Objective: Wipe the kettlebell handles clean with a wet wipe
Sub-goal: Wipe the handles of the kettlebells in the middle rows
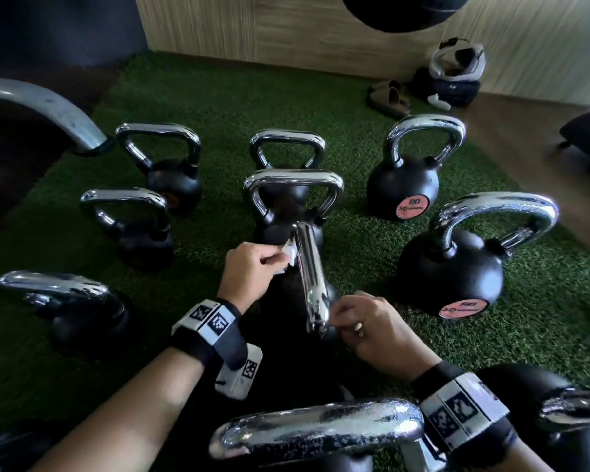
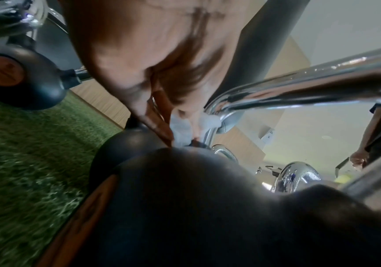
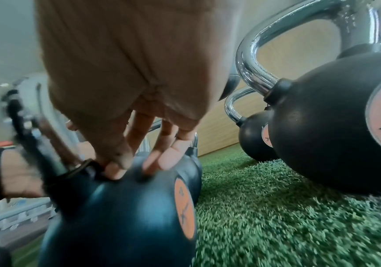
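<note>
A black kettlebell (image 3: 125, 207) stands on the turf right in front of me, its chrome handle (image 1: 309, 277) pointing away from me. My left hand (image 1: 249, 267) pinches a white wet wipe (image 1: 289, 253) against the far bend of that handle. In the left wrist view the wipe (image 2: 182, 126) sits bunched between my fingertips, where the handle (image 2: 298, 90) curves down. My right hand (image 1: 375, 332) is at the near end of the handle. Its straight fingers (image 3: 168, 155) press on the kettlebell's black body.
Several more chrome-handled kettlebells ring the centre one on the green turf (image 1: 225, 97), one close at the bottom (image 1: 321, 434) and two marked 20 at the right (image 1: 450, 267). Sandals (image 1: 389, 95) and a bag (image 1: 453, 76) lie by the wooden wall. A curved metal leg (image 1: 48, 107) stands at left.
</note>
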Demonstrator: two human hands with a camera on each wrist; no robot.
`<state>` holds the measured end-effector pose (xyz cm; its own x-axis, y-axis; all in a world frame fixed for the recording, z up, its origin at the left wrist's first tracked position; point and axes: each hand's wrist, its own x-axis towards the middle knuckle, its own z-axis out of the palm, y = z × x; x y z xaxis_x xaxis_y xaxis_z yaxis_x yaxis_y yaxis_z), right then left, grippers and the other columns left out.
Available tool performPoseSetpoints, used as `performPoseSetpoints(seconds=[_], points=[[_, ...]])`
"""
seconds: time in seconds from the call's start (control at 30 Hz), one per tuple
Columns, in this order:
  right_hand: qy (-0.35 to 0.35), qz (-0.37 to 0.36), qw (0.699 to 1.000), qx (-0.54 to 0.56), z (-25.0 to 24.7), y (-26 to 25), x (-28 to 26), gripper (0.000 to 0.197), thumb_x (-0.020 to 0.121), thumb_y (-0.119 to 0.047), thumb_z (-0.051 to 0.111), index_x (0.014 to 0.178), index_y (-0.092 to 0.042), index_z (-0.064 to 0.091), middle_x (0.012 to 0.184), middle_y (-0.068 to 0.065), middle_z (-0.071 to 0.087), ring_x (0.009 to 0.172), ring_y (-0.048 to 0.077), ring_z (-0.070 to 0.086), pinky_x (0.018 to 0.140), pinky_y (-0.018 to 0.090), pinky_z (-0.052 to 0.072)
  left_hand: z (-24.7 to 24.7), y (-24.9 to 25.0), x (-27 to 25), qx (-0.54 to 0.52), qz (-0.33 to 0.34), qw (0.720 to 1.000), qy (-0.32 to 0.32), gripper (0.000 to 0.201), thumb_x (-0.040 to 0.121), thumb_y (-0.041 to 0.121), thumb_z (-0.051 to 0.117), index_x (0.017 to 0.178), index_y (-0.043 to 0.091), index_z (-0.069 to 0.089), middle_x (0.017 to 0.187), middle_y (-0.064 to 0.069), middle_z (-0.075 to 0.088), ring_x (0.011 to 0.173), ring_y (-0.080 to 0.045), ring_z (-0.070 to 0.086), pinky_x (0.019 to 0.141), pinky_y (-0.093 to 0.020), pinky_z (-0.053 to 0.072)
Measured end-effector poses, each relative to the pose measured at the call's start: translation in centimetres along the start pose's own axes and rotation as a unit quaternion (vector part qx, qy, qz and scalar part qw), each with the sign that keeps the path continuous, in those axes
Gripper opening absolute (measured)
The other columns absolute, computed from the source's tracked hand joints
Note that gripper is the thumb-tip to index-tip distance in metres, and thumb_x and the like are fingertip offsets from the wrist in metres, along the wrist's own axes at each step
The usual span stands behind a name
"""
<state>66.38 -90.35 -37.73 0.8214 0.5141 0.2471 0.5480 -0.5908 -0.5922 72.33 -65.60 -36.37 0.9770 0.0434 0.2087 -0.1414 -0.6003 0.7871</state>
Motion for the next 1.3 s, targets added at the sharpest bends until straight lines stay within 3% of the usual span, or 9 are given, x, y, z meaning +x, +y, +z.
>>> performPoseSetpoints(seconds=[0.13, 0.23, 0.33, 0.47, 0.6, 0.77, 1.03, 1.17, 1.3], points=[[0.020, 0.034, 0.998, 0.047, -0.9, -0.2, 2.9, 0.014, 0.080, -0.032, 0.066, 0.089, -0.041, 0.072, 0.093, -0.009, 0.065, 0.084, 0.003, 0.063, 0.074, 0.013, 0.047, -0.2, 0.4, 0.6, 0.021, 0.036, 0.999, -0.014, 0.014, 0.088, 0.022, 0.077, 0.098, 0.013, 0.082, 0.096, 0.006, 0.080, 0.083, 0.006, 0.067, 0.069, 0.002, 0.040], [-0.027, 0.135, 0.990, 0.044, -0.3, 0.4, 5.1, 0.050, 0.071, -0.059, 0.066, 0.114, -0.035, 0.064, 0.112, -0.009, 0.065, 0.104, 0.008, 0.063, 0.092, 0.026, 0.052, -0.8, 0.4, -0.1, 0.022, 0.042, 0.995, -0.087, 0.016, 0.095, 0.027, 0.070, 0.099, 0.016, 0.081, 0.101, 0.013, 0.078, 0.085, 0.008, 0.066, 0.072, -0.009, 0.046], [-0.088, 0.209, 0.972, 0.066, 0.8, 0.9, 6.3, 0.065, 0.075, -0.052, 0.080, 0.133, -0.032, 0.057, 0.124, -0.010, 0.067, 0.117, 0.009, 0.062, 0.103, 0.033, 0.051, -1.0, 0.7, 0.0, 0.019, 0.027, 0.996, -0.087, 0.017, 0.095, 0.024, 0.071, 0.107, 0.019, 0.081, 0.105, 0.011, 0.078, 0.099, 0.002, 0.069, 0.085, -0.017, 0.055], [-0.079, 0.222, 0.969, 0.072, 1.2, 1.4, 6.3, 0.065, 0.077, -0.048, 0.082, 0.135, -0.034, 0.057, 0.125, -0.013, 0.068, 0.118, 0.004, 0.061, 0.103, 0.029, 0.050, -0.9, 2.3, 1.1, 0.006, -0.008, 0.999, -0.044, 0.014, 0.089, 0.013, 0.069, 0.078, 0.012, 0.078, 0.068, 0.003, 0.074, 0.064, 0.003, 0.064, 0.065, -0.012, 0.051], [-0.069, 0.211, 0.971, 0.088, 1.6, 1.5, 5.9, 0.062, 0.078, -0.049, 0.079, 0.133, -0.033, 0.057, 0.122, -0.013, 0.068, 0.116, 0.003, 0.062, 0.104, 0.033, 0.051, -0.8, 3.1, 1.0, -0.063, -0.020, 0.997, 0.025, 0.014, 0.090, 0.015, 0.074, 0.101, 0.017, 0.082, 0.088, 0.008, 0.079, 0.072, 0.017, 0.061, 0.068, -0.003, 0.047], [-0.056, 0.209, 0.973, 0.086, 1.5, 1.1, 5.7, 0.061, 0.082, -0.042, 0.080, 0.137, -0.031, 0.056, 0.129, -0.012, 0.065, 0.121, 0.005, 0.058, 0.104, 0.028, 0.048, -2.0, 3.3, 2.4, -0.184, -0.114, 0.976, -0.039, 0.019, 0.078, 0.031, 0.085, 0.096, 0.028, 0.081, 0.084, 0.015, 0.077, 0.079, -0.002, 0.071, 0.076, -0.019, 0.056], [-0.038, 0.205, 0.973, 0.100, 1.8, 1.3, 5.4, 0.060, 0.082, -0.042, 0.080, 0.137, -0.030, 0.057, 0.125, -0.012, 0.066, 0.118, 0.003, 0.060, 0.102, 0.028, 0.048, -3.5, 5.0, 1.1, -0.325, -0.148, 0.933, -0.031, 0.024, 0.079, -0.007, 0.079, 0.084, 0.016, 0.078, 0.084, -0.005, 0.080, 0.086, -0.022, 0.076, 0.084, -0.030, 0.063], [-0.036, 0.211, 0.971, 0.105, 1.9, 1.4, 5.3, 0.061, 0.079, -0.047, 0.079, 0.134, -0.033, 0.059, 0.121, -0.013, 0.068, 0.114, 0.002, 0.061, 0.099, 0.029, 0.050, -4.9, 5.5, 0.5, -0.292, -0.139, 0.937, -0.134, 0.021, 0.076, -0.007, 0.080, 0.083, 0.012, 0.078, 0.074, 0.001, 0.078, 0.065, -0.007, 0.072, 0.062, -0.017, 0.059], [-0.037, 0.204, 0.972, 0.107, 2.0, 1.3, 5.2, 0.067, 0.074, -0.052, 0.076, 0.134, -0.032, 0.058, 0.124, -0.014, 0.066, 0.117, 0.003, 0.060, 0.098, 0.025, 0.048, -5.6, 5.6, -0.5, -0.244, -0.120, 0.948, -0.167, 0.013, 0.075, 0.006, 0.085, 0.086, 0.012, 0.081, 0.080, -0.004, 0.079, 0.071, -0.008, 0.071, 0.070, -0.021, 0.061]])
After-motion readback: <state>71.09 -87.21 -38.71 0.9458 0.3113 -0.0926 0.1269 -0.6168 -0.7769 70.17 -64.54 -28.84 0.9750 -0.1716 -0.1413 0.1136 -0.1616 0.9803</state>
